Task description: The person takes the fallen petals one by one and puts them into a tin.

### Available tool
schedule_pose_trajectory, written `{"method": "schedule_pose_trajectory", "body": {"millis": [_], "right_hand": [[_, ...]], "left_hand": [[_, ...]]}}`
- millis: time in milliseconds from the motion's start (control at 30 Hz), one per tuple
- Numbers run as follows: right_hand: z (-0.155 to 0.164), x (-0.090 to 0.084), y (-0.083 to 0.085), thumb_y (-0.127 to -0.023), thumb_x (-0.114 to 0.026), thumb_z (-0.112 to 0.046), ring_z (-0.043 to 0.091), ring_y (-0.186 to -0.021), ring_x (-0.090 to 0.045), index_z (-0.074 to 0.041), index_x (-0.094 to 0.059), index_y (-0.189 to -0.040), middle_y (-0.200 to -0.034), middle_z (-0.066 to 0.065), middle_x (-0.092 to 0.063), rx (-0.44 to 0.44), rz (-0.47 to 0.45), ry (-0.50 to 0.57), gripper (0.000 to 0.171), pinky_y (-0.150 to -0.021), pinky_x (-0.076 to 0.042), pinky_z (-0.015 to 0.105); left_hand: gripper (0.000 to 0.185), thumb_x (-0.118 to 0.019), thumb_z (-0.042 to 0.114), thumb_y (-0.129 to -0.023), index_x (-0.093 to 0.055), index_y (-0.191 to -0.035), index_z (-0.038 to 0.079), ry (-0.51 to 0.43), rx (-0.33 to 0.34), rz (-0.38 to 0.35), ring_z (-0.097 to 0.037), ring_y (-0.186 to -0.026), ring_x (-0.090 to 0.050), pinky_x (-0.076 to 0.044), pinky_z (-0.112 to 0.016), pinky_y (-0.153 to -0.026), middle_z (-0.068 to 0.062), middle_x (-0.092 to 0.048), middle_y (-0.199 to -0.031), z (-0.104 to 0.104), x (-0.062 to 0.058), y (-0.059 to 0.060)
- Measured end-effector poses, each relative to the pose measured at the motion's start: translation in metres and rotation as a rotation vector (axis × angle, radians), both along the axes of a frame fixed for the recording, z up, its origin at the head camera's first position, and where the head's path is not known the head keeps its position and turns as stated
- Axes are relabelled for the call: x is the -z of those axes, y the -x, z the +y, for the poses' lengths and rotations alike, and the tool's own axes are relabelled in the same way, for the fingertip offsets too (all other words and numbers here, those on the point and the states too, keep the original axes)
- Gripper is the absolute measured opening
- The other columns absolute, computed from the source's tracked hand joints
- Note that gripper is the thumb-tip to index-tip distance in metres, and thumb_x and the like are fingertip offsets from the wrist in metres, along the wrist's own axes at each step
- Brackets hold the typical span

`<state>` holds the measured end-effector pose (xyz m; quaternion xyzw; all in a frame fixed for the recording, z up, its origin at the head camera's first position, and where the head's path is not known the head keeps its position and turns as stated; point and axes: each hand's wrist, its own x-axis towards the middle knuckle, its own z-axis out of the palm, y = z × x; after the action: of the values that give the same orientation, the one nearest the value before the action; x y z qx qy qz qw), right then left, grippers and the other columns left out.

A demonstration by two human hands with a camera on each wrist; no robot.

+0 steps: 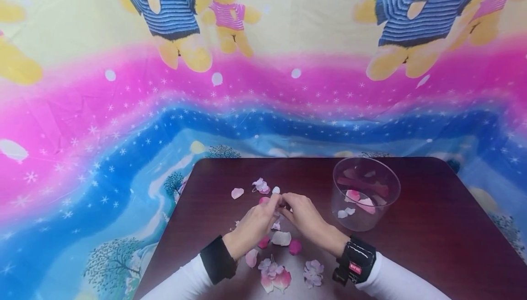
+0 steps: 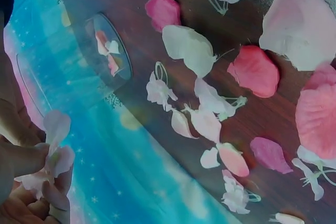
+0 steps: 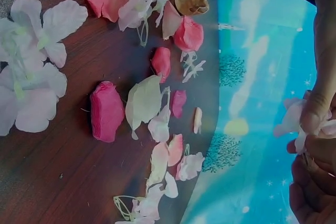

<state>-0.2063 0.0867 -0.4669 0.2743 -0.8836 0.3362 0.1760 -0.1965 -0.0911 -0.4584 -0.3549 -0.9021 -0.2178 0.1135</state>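
Together in the head view, my left hand [image 1: 255,225] and right hand [image 1: 309,216] meet above the middle of the scattered petals. Their fingertips pinch a pale pink artificial flower [image 2: 59,156], whose petals also stick out between the fingers in the right wrist view [image 3: 287,120]. The fingers partly hide the flower's centre. Below the hands lie a white petal [image 1: 282,238], a magenta petal [image 1: 295,247] and a pale pink petal [image 1: 251,258]. Nearer the front are a lilac flower [image 1: 314,273] and pink-white petals [image 1: 276,281].
A clear round tub [image 1: 365,217] stands right of the hands with several petals inside. The dark red-brown table [image 1: 428,227] reaches back to a printed bear curtain [image 1: 255,89]. Farther left lie a lone pale petal [image 1: 237,193] and a lilac flower [image 1: 260,184].
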Motion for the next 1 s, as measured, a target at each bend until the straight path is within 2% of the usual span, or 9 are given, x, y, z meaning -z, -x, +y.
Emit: {"method": "schedule_pose_trajectory", "body": {"millis": [333, 433, 533, 600, 667, 833, 1000], "right_hand": [[-0.001, 0.000, -0.001, -0.081, -0.083, -0.008, 0.005, -0.066, -0.051, -0.013, -0.063, -0.080, -0.071, -0.005, -0.057, 0.034, 0.031, 0.004, 0.021, -0.061, -0.044, 0.019], [0.000, 0.000, -0.001, -0.081, -0.083, -0.007, 0.007, -0.066, -0.053, -0.012, -0.064, -0.081, -0.072, -0.004, -0.059, 0.025, 0.032, 0.009, 0.020, -0.061, -0.046, 0.019], [0.002, 0.002, -0.001, -0.081, -0.083, -0.005, 0.007, -0.068, -0.056, -0.012, -0.065, -0.083, -0.075, -0.003, -0.063, 0.019, 0.043, 0.008, 0.019, -0.062, -0.048, 0.020], [0.004, 0.003, 0.000, -0.081, -0.083, -0.004, 0.007, -0.069, -0.058, -0.012, -0.067, -0.084, -0.077, -0.003, -0.065, 0.021, 0.046, 0.004, 0.019, -0.062, -0.050, 0.021], [0.007, 0.004, 0.001, -0.082, -0.082, -0.004, 0.006, -0.069, -0.058, -0.013, -0.067, -0.085, -0.078, -0.004, -0.066, 0.025, 0.042, -0.006, 0.017, -0.063, -0.050, 0.021], [0.018, 0.010, 0.004, -0.085, -0.080, -0.007, 0.004, -0.068, -0.056, -0.014, -0.068, -0.085, -0.077, -0.007, -0.065, 0.048, 0.010, -0.028, 0.014, -0.062, -0.049, 0.020], [0.027, 0.015, 0.005, -0.086, -0.079, -0.006, 0.001, -0.064, -0.050, -0.015, -0.064, -0.080, -0.072, -0.010, -0.058, 0.079, 0.001, -0.030, 0.018, -0.059, -0.045, 0.019]], "left_hand": [[0.041, -0.072, 0.009, -0.093, -0.043, -0.122, 0.012, 0.010, -0.045, -0.008, -0.008, -0.065, -0.058, -0.045, -0.014, -0.059, 0.001, -0.062, -0.076, 0.002, 0.001, -0.001], [0.043, -0.074, 0.010, -0.091, -0.044, -0.122, 0.011, 0.030, -0.051, 0.028, -0.010, -0.066, -0.060, -0.048, -0.017, -0.061, 0.000, -0.062, -0.077, 0.002, 0.001, 0.000], [0.052, -0.079, 0.014, -0.088, -0.046, -0.128, 0.011, 0.053, -0.059, 0.084, -0.014, -0.079, -0.068, -0.056, -0.024, -0.070, -0.002, -0.070, -0.090, 0.001, 0.001, 0.001], [0.061, -0.082, 0.020, -0.086, -0.047, -0.135, 0.011, 0.078, -0.070, 0.119, -0.018, -0.093, -0.071, -0.059, -0.030, -0.081, -0.005, -0.073, -0.105, 0.000, 0.000, 0.002], [0.072, -0.083, 0.030, -0.085, -0.046, -0.143, 0.011, 0.100, -0.084, 0.120, -0.021, -0.111, -0.070, -0.058, -0.035, -0.092, -0.006, -0.071, -0.123, -0.002, -0.001, 0.004], [0.087, -0.072, 0.057, -0.088, -0.036, -0.157, 0.019, 0.203, -0.146, 0.064, -0.029, -0.144, -0.048, -0.046, -0.046, -0.113, -0.008, -0.051, -0.155, -0.009, 0.001, 0.006], [0.091, -0.052, 0.074, -0.090, -0.022, -0.163, 0.028, 0.308, -0.201, -0.023, -0.029, -0.156, -0.026, -0.032, -0.057, -0.120, -0.007, -0.029, -0.168, -0.016, 0.006, 0.008]]}}
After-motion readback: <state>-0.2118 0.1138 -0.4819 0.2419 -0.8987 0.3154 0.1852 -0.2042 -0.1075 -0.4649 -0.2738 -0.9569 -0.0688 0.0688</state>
